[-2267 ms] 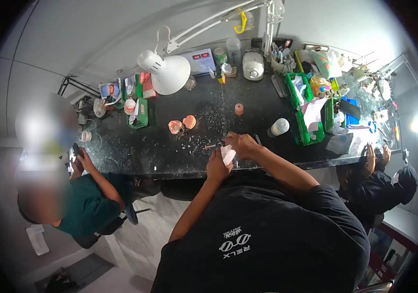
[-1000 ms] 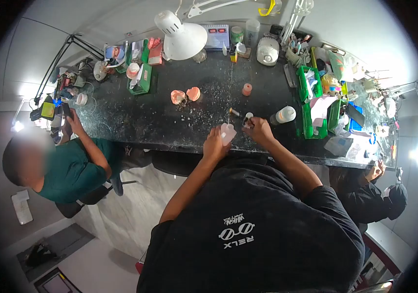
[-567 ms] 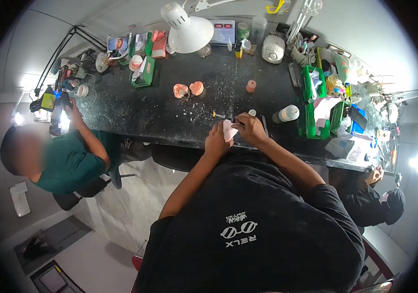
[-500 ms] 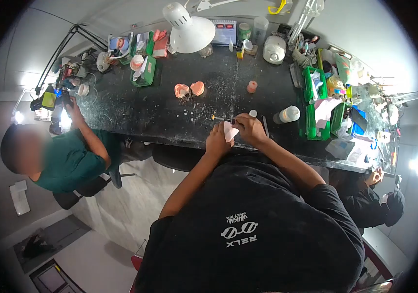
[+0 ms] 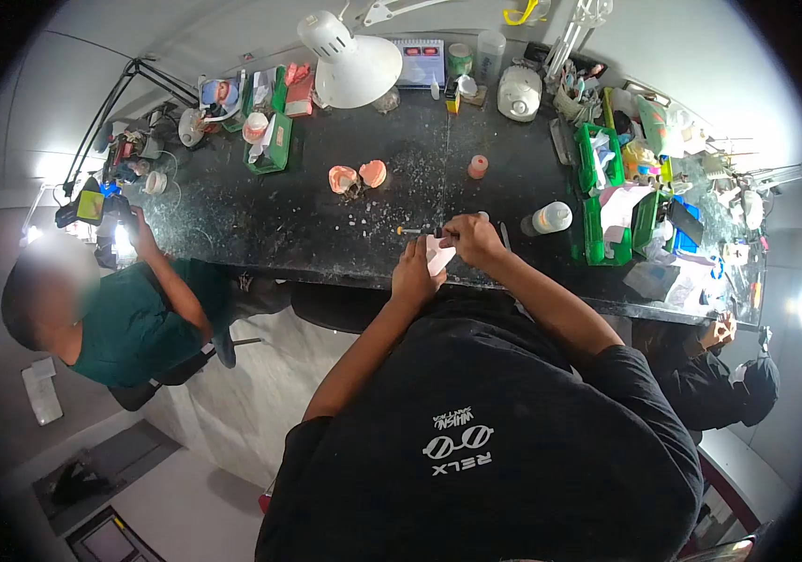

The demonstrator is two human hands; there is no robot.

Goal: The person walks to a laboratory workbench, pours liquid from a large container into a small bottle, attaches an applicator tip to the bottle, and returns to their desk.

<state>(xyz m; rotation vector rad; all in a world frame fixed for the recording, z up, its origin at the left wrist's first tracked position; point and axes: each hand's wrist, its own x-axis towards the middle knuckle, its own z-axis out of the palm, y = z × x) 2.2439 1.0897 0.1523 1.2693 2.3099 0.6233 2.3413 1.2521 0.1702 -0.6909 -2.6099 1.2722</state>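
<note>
My left hand [image 5: 412, 276] is closed around a pale pink piece [image 5: 438, 256] near the table's front edge. Just right of it, my right hand [image 5: 476, 240] grips a slim tool [image 5: 415, 230] with a dark handle and an orange-yellow end pointing left. The two hands are close together, and the right fingertips are at the upper edge of the pale piece. Beyond them, two pink and orange dental models [image 5: 358, 177] lie among white crumbs. A small pink jar [image 5: 478, 167] stands farther back. To the right of my right hand is a white bottle [image 5: 552, 218].
A white lamp [image 5: 356, 73] hangs over the back of the black table [image 5: 307, 234]. Green trays [image 5: 594, 229] hold papers at the right; another green box [image 5: 274, 150] is at the left. One person in green [image 5: 134, 323] sits left, another in black [image 5: 715, 379] right.
Since the earliest frame, my right hand moved away from the pale piece, then came back beside it with the tool. The camera view has shifted. The left hand keeps its hold.
</note>
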